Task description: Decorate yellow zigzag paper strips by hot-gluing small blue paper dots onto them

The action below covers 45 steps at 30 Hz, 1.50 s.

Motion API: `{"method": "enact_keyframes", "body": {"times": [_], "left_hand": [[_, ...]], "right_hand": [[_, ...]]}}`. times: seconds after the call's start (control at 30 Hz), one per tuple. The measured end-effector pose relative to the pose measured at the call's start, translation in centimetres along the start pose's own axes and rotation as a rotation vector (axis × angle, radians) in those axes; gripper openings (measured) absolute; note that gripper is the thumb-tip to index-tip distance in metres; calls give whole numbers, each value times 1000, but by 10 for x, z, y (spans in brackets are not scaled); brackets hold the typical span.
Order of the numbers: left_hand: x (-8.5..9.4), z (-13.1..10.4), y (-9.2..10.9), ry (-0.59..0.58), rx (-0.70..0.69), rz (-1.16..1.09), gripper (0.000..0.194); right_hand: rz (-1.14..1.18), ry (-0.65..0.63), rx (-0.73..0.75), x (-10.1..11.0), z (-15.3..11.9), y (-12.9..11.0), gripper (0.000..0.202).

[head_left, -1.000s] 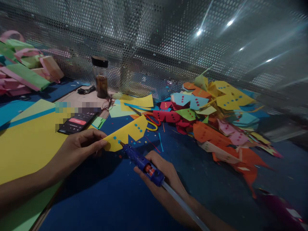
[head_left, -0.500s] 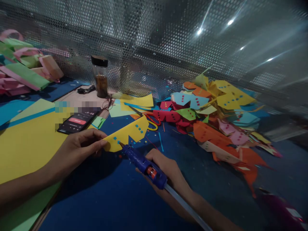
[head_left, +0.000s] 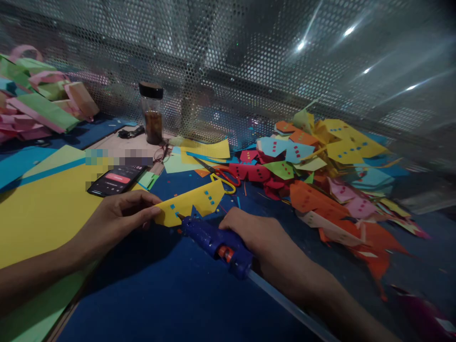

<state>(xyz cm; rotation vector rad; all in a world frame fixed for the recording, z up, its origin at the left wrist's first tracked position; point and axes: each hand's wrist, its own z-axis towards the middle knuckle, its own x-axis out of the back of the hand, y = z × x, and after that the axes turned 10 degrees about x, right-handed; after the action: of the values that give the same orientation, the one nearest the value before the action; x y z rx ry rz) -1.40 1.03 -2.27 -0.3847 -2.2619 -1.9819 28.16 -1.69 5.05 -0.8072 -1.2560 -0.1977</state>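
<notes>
Between thumb and fingers, my left hand (head_left: 133, 211) pinches the left end of a folded yellow paper cutout (head_left: 190, 203). Small blue squares dot the cutout in two groups, and a notch is cut in its lower edge. My right hand (head_left: 254, 237) is wrapped round a blue hot glue gun (head_left: 210, 240), its fingers partly hidden behind the body. The gun's nozzle is at the cutout's left part, just by the blue squares; I cannot tell whether it touches. A long clear glue stick (head_left: 285, 304) sticks out of the gun's rear.
Scissors (head_left: 226, 179) with red and yellow handles lie behind the cutout. A phone (head_left: 116, 179) and a lidded jar (head_left: 153, 116) stand to the left. Colourful paper cutouts (head_left: 317, 194) are heaped at right, folded paper strips (head_left: 46, 104) at far left. A perforated metal panel (head_left: 213, 61) rises behind.
My right hand has turned, so more of its back shows behind the glue gun. The nozzle has shifted slightly down and right on the cutout. My left hand keeps its pinch.
</notes>
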Motion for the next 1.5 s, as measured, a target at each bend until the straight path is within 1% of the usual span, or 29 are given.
{"method": "enact_keyframes", "body": {"times": [0.17, 0.3, 0.5, 0.6, 0.7, 0.83, 1.03, 1.27, 1.5], "left_hand": [[1, 1, -5, 7, 9, 9, 24], [2, 1, -8, 5, 15, 16, 24], [0, 2, -5, -6, -24, -1, 22], [-1, 2, -5, -8, -31, 8, 23], [-1, 1, -3, -1, -20, 30, 26], [1, -1, -1, -20, 5, 58, 26], [2, -1, -2, -34, 12, 78, 28], [1, -2, -2, -40, 17, 66, 28], [1, -2, -1, -46, 30, 84, 30]], "right_hand": [[-35, 5, 25, -3, -2, 4, 19], [-29, 3, 32, -6, -2, 6, 20], [-66, -5, 60, -7, -1, 5, 22], [-82, -10, 63, -6, -1, 5, 18], [-104, -35, 56, -5, 0, 4, 14], [-134, -66, 61, -4, 0, 3, 19], [-175, -47, 76, -5, 0, 2, 18], [-197, -89, 72, -3, 1, 0, 22], [-237, -72, 91, -4, 1, -1, 23]]}}
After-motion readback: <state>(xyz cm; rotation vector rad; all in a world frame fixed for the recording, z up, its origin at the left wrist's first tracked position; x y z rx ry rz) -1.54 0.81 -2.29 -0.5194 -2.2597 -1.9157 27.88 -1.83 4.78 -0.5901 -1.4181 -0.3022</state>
